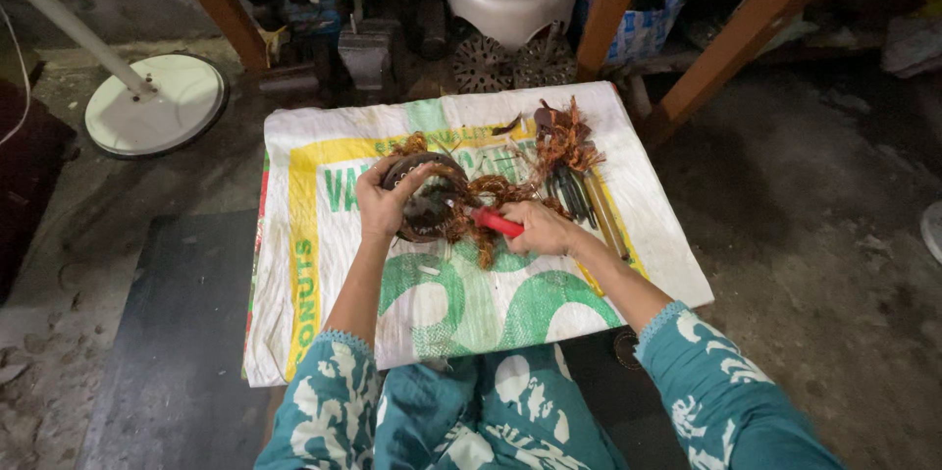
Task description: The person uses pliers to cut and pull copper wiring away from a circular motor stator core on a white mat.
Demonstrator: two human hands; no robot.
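Plainly, a round motor stator (424,197) is held on edge by the left hand (383,200), whose fingers are curled over its upper rim in a firm grasp. A red-handled tool (494,222) is clenched in the right hand (540,228), and its tip is set into the copper winding (471,203) at the stator's right side. All of this sits near the middle of a white printed sack (442,303) spread on the floor.

For the step to go well, the stator would best be kept steady against the sack, so that force from the tool is taken by the floor and not by the wrist. The tip should be worked under a few strands at a time, it is judged, and levered away from the left hand's fingers, since a slip toward them looks the main risk. Loose wire is better drawn clear as it frees, so the slots stay visible.

No true container is being used; the sack serves as the catch-all. On it, beyond the hands, a heap of pulled copper wire (564,136) is seen, with dark thin rods (571,193) lying just beside it. A white fan base (155,102) stands on the floor, well apart to the left. What is kept under the wooden frame (746,28) behind cannot be told.
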